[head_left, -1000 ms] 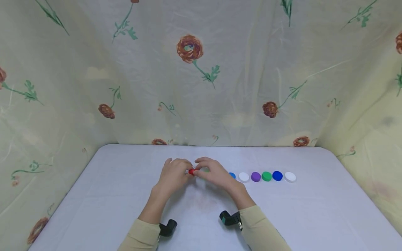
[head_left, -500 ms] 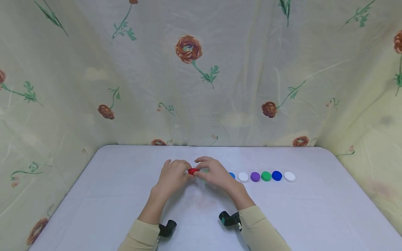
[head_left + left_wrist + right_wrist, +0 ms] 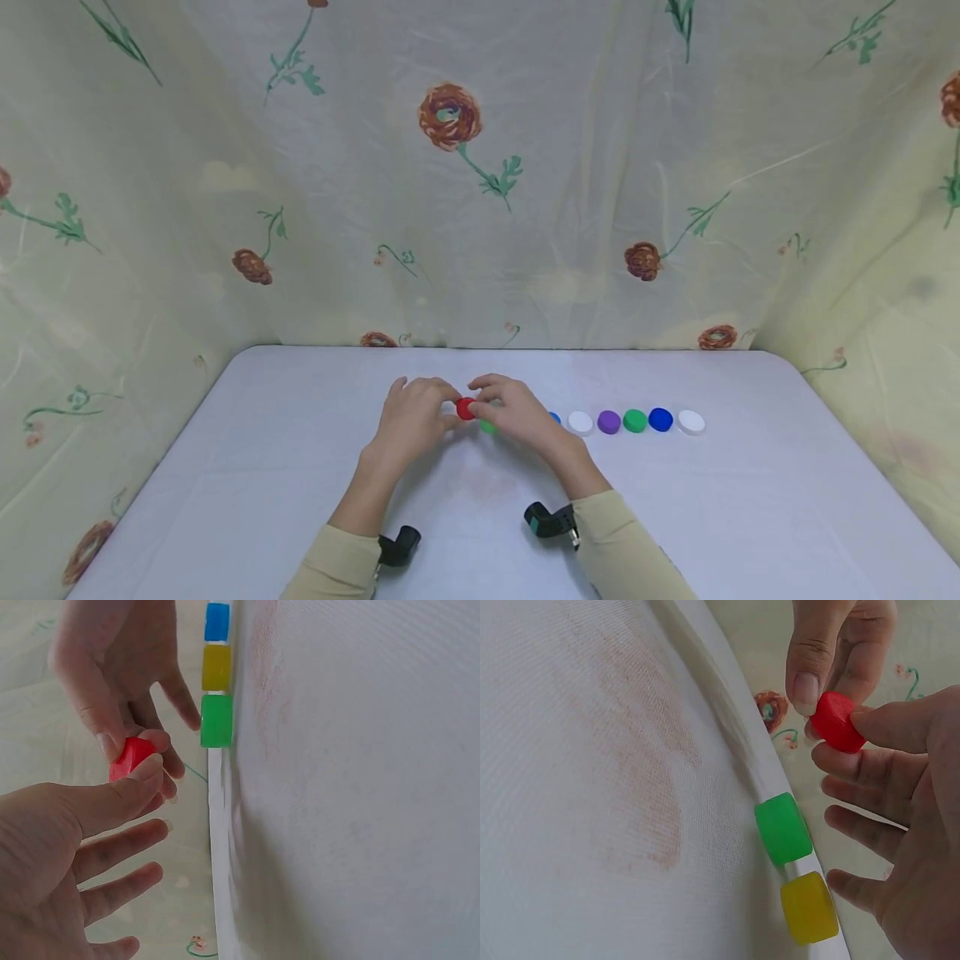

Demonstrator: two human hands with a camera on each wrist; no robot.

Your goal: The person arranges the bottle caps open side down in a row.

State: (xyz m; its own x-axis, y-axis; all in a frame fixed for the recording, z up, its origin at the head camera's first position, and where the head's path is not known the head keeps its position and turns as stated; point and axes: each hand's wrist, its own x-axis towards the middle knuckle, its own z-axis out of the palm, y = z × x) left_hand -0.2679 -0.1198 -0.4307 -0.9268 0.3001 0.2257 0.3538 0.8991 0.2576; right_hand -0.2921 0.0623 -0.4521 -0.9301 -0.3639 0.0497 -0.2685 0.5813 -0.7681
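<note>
A red bottle cap (image 3: pixel 465 408) is pinched between both hands, held up off the white table. My left hand (image 3: pixel 412 417) grips it from the left with thumb and index finger, the other fingers spread in the left wrist view. From the other side, thumb and fingers of my right hand (image 3: pixel 521 417) pinch the same cap (image 3: pixel 838 722). Just below it, a green cap (image 3: pixel 783 829) and a yellow cap (image 3: pixel 809 908) rest on the table. In the head view my right hand hides the yellow one and partly covers the green one and a light blue cap (image 3: pixel 554 417).
The row of caps carries on rightward: white (image 3: pixel 580 423), purple (image 3: pixel 609 422), green (image 3: pixel 635 421), dark blue (image 3: pixel 661 419) and another white cap (image 3: pixel 692 422). A flowered curtain (image 3: pixel 555 208) surrounds the back and sides of the white table (image 3: pixel 262 467).
The red cap has turned between the fingers, so its round face now shows to the head camera, and it has shifted slightly right. Both hands stay almost in place.
</note>
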